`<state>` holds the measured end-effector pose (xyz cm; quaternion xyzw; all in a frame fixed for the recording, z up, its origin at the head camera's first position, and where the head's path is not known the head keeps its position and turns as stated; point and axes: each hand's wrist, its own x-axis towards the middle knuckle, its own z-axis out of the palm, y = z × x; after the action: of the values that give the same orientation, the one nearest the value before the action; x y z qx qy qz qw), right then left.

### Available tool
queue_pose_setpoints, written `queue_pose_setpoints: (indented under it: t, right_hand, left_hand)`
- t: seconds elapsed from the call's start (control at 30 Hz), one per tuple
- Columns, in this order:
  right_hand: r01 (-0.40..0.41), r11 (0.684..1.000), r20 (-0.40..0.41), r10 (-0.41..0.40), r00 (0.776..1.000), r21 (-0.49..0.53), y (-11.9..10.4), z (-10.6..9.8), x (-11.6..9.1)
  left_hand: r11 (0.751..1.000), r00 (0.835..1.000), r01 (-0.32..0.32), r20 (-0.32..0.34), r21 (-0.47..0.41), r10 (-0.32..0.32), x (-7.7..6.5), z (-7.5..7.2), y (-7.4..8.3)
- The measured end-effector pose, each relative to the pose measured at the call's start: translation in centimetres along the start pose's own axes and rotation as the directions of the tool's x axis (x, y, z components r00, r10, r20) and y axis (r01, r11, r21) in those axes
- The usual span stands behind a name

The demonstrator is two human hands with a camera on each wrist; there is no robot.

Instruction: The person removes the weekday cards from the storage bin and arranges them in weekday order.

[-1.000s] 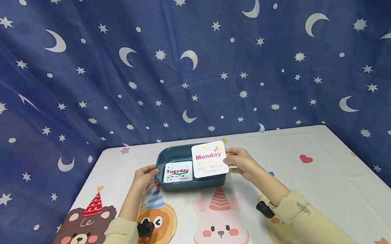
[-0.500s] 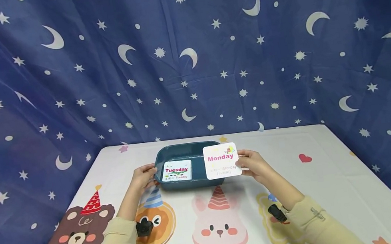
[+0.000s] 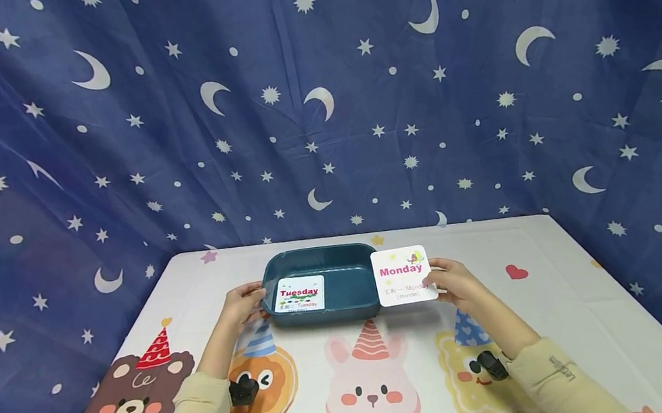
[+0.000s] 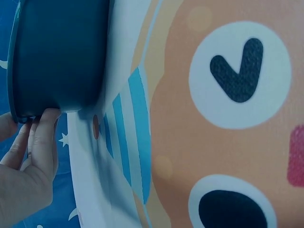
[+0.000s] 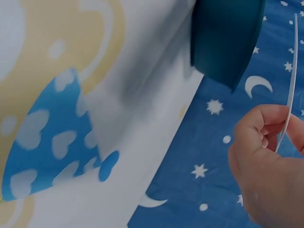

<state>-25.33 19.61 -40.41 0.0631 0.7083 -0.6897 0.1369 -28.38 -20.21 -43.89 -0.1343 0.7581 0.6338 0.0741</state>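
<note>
A dark teal rectangular tub (image 3: 349,289) with rounded corners stands near the back of the table. My left hand (image 3: 245,303) grips its left end; in the left wrist view that hand (image 4: 35,156) has its thumb at the rim and its fingers under the end wall. Inside the tub, on the left, lies a white card (image 3: 300,294) printed "Tuesday". My right hand (image 3: 452,281) pinches a "Monday" card (image 3: 403,276) by its right edge, just right of the tub. Seen edge-on in the right wrist view, the thin card (image 5: 293,66) sits between thumb and fingers.
The table wears a white cloth (image 3: 564,316) printed with cartoon animals, among them a bear (image 3: 134,396) and a pink rabbit (image 3: 372,392). A blue curtain (image 3: 319,99) with moons and stars hangs behind and at both sides.
My right hand has carried the "Monday" card rightward, from over the tub's right part to beside its right end. The left hand, the tub and the "Tuesday" card have stayed in place.
</note>
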Motion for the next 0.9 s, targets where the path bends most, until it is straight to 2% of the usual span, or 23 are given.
queue_pose_setpoints:
  t: [0.4, 0.7, 0.9]
  right_hand:
    - [-0.056, 0.998, -0.024, 0.056, 0.998, -0.006, 0.2, -2.5, 1.3]
    - [-0.076, 0.996, -0.053, 0.078, 0.996, 0.047, -0.4, -3.1, 2.3]
    - [-0.079, 0.997, -0.101, 0.079, 0.992, 0.003, -0.8, -3.3, 3.2]
  left_hand:
    - [1.000, 1.000, -0.006, 0.001, 0.003, 0.006, 0.3, -0.1, -0.2]
    - [1.000, 1.000, -0.002, -0.003, -0.002, 0.002, 0.1, 0.0, -0.1]
    - [1.000, 1.000, -0.004, -0.010, -0.002, 0.004, -0.2, 0.2, 0.2]
